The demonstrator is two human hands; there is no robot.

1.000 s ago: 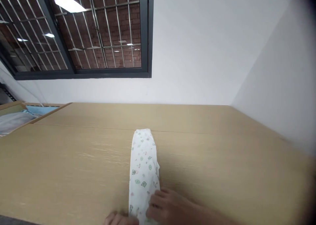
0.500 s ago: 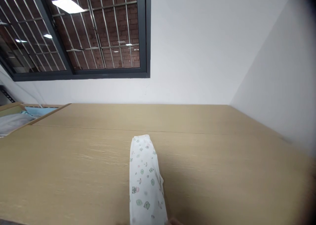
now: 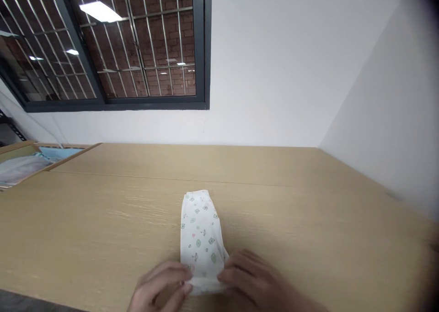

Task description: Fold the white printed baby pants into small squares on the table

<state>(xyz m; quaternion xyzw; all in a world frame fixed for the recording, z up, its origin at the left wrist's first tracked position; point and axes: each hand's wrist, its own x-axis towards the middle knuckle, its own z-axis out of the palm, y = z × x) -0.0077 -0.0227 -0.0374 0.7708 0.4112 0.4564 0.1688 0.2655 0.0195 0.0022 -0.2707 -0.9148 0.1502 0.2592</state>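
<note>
A narrow folded garment [image 3: 200,230], white with small green and pink prints, lies flat on the wooden table and tapers toward its far end. Its near end is turned up into a pale fold. My left hand [image 3: 161,284] pinches the left corner of that fold between thumb and fingers. On the other side my right hand [image 3: 248,275] has its fingers closed on the right corner, slightly blurred. The exact kind of garment cannot be made out.
The wooden table [image 3: 103,239] reaches back to a white wall [image 3: 260,74]. A wooden box [image 3: 73,153] holding pale and light-blue cloth stands at the far left. Above is a barred window [image 3: 202,51]. Another wall closes the right side.
Both hands have come up into view from the bottom edge, bringing the garment's near end upward and away from me. The garment now looks shorter, while its far end stays put.
</note>
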